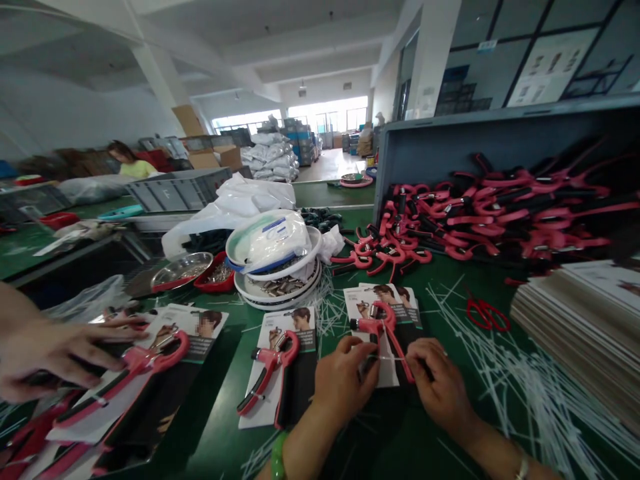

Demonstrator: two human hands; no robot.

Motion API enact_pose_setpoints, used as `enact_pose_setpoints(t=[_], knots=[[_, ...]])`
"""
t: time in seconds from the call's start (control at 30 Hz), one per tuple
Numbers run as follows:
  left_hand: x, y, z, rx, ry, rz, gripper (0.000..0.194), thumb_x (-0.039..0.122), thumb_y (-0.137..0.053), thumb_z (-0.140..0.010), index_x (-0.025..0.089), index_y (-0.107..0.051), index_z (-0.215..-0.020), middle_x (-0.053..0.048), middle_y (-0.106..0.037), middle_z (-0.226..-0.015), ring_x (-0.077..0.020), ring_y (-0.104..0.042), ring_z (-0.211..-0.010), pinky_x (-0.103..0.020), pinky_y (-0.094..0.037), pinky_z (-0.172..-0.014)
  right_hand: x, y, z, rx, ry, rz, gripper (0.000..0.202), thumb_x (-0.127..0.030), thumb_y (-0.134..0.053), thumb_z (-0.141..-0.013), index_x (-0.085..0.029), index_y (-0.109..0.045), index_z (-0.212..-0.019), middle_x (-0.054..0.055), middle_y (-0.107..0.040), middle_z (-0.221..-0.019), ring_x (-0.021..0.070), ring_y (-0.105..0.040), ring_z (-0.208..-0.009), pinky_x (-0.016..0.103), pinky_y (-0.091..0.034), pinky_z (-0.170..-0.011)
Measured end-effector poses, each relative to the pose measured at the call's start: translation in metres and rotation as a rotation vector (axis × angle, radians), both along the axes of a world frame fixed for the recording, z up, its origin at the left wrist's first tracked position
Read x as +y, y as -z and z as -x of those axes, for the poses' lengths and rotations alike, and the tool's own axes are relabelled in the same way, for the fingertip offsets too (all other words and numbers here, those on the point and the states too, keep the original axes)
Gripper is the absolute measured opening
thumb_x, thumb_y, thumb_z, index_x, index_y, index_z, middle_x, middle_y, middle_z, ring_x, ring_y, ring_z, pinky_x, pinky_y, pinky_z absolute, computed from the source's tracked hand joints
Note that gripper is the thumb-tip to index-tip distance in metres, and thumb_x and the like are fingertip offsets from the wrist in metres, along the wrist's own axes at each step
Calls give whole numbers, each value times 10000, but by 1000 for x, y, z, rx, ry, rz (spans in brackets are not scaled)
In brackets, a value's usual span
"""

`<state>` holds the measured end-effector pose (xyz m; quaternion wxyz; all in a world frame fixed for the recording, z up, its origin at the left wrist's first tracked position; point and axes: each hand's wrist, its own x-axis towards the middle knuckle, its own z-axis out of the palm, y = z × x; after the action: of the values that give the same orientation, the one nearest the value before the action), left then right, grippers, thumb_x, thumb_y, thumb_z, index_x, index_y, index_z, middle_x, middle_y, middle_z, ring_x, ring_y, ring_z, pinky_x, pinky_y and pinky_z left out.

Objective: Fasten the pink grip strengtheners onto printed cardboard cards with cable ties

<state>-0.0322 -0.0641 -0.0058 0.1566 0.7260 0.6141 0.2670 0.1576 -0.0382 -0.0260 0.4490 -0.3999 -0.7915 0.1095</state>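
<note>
A red-and-black hand grip strengthener lies on a printed backing card in front of me. My left hand is closed at its left handle, thumb and fingers pinched together. A thin white cable tie runs across the handles towards my right hand, whose closed fingers pinch its end beside the right handle. The fingertips partly hide the tie. Left of my hands, a second hand grip strengthener rests on its own card.
At the left, a co-worker's hand reaches over carded hand grips. A grey crate of hand grips stands back right. Loose cable ties, red scissors and a card stack lie right. Stacked bowls stand behind.
</note>
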Motion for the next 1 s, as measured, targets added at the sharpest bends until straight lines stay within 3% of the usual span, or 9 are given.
enact_pose_setpoints(t=[0.1,0.2,0.3,0.43,0.6,0.8,1.0], knots=[[-2,2,-3,23,-54,45,280,390,-467,-845,255,-591,-1056,-30,-672,-881,-151,-617,-663,-239,-431,-589,3,-13,9,-62,-154,11,118,-176,-391,-899,-228,-491,-865,69,-614,-952,214,-530,-960,384,-396,-846],[-3,5,-3,81,-99,76,265,353,-400,-879,233,-577,-1036,-44,-692,-848,-189,-645,-727,-257,-425,-601,9,-26,18,-167,-305,81,172,-177,-356,-904,-214,-507,-830,52,-626,-839,189,-555,-832,343,-404,-761],[-3,8,-2,92,-131,80,276,346,-384,-890,244,-555,-1081,-51,-694,-942,-199,-656,-782,-258,-416,-604,11,-28,20,-330,-324,115,176,-162,-374,-869,-202,-523,-784,35,-604,-706,178,-535,-688,320,-375,-670],[-1,7,1,40,-122,113,285,359,-392,-890,253,-544,-1106,-25,-692,-841,-181,-647,-732,-249,-403,-593,9,-20,14,-443,-286,109,171,-138,-394,-824,-198,-544,-768,49,-617,-706,189,-524,-676,317,-353,-648],[6,2,-1,18,-74,108,248,433,-476,-837,245,-598,-943,-18,-642,-881,-165,-612,-766,-242,-402,-635,7,-15,12,-345,-288,114,170,-177,-405,-845,-196,-540,-743,39,-616,-699,185,-524,-693,320,-365,-673],[10,0,-7,25,-132,171,255,451,-509,-808,229,-574,-916,-16,-613,-913,-162,-602,-788,-236,-384,-625,7,-13,12,-122,-247,100,288,-303,-363,-922,-199,-521,-705,36,-598,-698,176,-536,-716,309,-401,-670],[14,0,-1,5,-162,161,286,473,-475,-823,235,-578,-942,-20,-603,-984,-158,-598,-796,-234,-380,-631,1,-11,25,-26,-300,79,286,-311,-319,-934,-201,-493,-736,28,-573,-674,161,-528,-688,296,-429,-652]])
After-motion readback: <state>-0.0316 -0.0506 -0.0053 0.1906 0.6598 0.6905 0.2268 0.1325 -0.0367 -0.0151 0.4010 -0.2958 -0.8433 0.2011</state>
